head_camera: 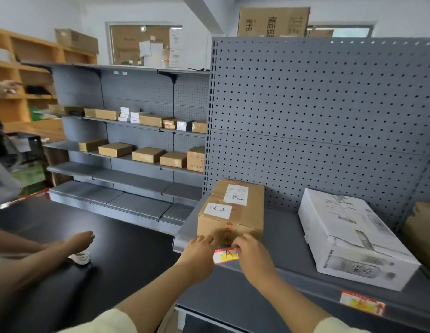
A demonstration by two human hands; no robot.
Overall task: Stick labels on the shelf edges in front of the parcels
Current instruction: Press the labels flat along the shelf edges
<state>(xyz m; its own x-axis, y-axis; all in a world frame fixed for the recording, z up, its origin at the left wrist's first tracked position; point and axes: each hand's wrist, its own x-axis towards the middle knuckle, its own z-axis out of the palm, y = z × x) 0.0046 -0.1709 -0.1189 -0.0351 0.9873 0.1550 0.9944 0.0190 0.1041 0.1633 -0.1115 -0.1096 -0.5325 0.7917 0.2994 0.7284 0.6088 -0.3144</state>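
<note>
Red-and-white label (225, 255) pinched by fingers of both hands, left hand (199, 251) and right hand (253, 257), against grey shelf edge (303, 281) (marked "A"), just before brown parcel (230, 210); white parcel (353, 239) sits rightward.

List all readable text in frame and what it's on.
"A": red-and-yellow label held at the shelf edge by both hands.
Handwritten marks, unclear: white sticker on brown box.
Blurred: shipping label on brown box, print on white box, second edge label, top carton.
</note>
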